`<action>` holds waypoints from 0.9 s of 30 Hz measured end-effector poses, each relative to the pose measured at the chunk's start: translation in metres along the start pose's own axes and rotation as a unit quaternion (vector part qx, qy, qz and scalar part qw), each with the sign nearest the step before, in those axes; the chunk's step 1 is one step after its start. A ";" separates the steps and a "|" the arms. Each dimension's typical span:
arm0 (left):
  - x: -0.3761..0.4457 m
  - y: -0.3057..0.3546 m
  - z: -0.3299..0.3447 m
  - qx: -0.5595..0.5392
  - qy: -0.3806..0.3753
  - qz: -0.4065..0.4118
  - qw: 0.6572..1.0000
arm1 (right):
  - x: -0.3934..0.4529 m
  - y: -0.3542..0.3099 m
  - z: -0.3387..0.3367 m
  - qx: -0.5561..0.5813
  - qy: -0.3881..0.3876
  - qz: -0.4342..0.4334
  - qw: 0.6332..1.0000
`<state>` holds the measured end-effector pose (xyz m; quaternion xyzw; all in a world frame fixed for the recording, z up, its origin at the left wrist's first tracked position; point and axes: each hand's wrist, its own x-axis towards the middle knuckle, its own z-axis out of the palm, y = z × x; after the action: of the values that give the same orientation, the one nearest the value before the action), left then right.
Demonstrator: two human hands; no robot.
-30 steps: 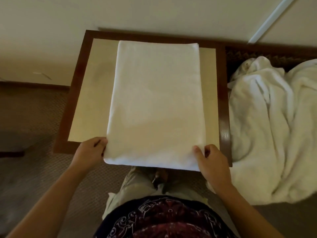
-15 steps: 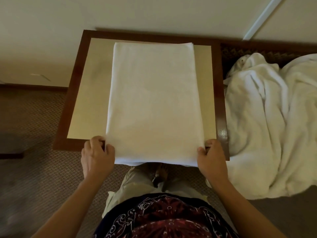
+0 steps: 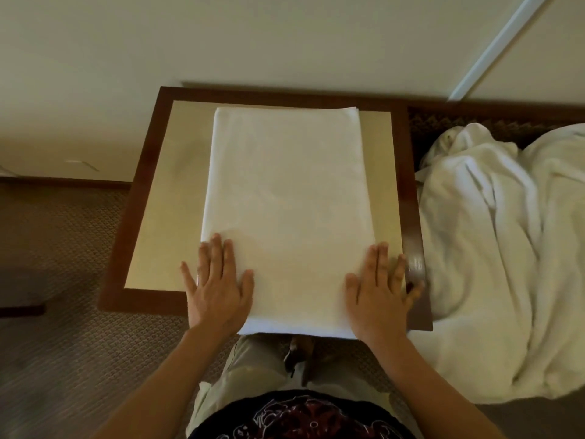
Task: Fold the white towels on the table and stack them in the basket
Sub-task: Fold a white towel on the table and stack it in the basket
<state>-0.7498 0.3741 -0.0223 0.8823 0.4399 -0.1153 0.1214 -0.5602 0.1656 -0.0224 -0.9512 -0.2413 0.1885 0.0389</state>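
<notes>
A white towel, folded into a long rectangle, lies flat on the table, a tan top with a dark wooden border. Its near edge hangs a little over the table's front. My left hand lies flat on the towel's near left corner with fingers straight and spread. My right hand lies flat on the near right corner the same way. A dark woven basket stands right of the table, mostly hidden under a heap of white towels.
The heap of towels spills to the right and down toward the carpet. A light wall stands straight behind the table. My legs are at the table's front edge.
Both hands let go of the towel's near corners, which they were gripping from the sides, and now lie flat on top of the towel.
</notes>
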 end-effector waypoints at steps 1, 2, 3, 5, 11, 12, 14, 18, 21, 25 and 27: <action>0.006 0.008 -0.002 -0.008 0.001 -0.016 1.000 | 0.003 -0.007 -0.001 0.002 0.015 -0.016 1.000; 0.014 0.015 -0.003 -0.018 0.002 -0.015 1.000 | 0.008 -0.016 -0.002 0.004 0.023 -0.050 0.998; 0.024 0.022 -0.005 -0.024 0.005 0.004 1.000 | 0.016 -0.026 -0.002 0.000 0.024 -0.094 0.995; 0.046 0.033 -0.005 -0.026 0.008 0.046 0.999 | 0.035 -0.046 0.000 -0.020 0.015 -0.171 0.985; 0.146 0.043 -0.032 -0.009 0.027 0.048 0.998 | 0.126 -0.084 -0.022 -0.032 0.013 -0.141 0.989; 0.164 0.042 -0.039 -0.002 0.031 0.051 0.998 | 0.143 -0.089 -0.029 -0.031 0.013 -0.136 0.990; 0.200 0.042 -0.051 0.002 0.038 0.061 0.997 | 0.180 -0.096 -0.044 -0.028 0.017 -0.120 0.992; 0.263 0.042 -0.068 0.010 0.049 0.075 0.996 | 0.248 -0.104 -0.064 -0.029 0.033 -0.086 0.995; 0.302 0.043 -0.076 0.020 0.055 0.081 0.995 | 0.289 -0.108 -0.075 -0.037 0.036 -0.056 0.997; 0.343 0.048 -0.089 0.013 0.049 0.105 0.993 | 0.322 -0.116 -0.089 -0.027 0.036 -0.048 0.998; 0.363 0.052 -0.095 0.018 0.045 0.112 0.993 | 0.339 -0.121 -0.094 -0.016 0.037 -0.039 0.998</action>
<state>-0.4863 0.6454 -0.0391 0.9322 0.3415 -0.0697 0.0975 -0.3034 0.4348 -0.0308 -0.9479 -0.2792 0.1479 0.0398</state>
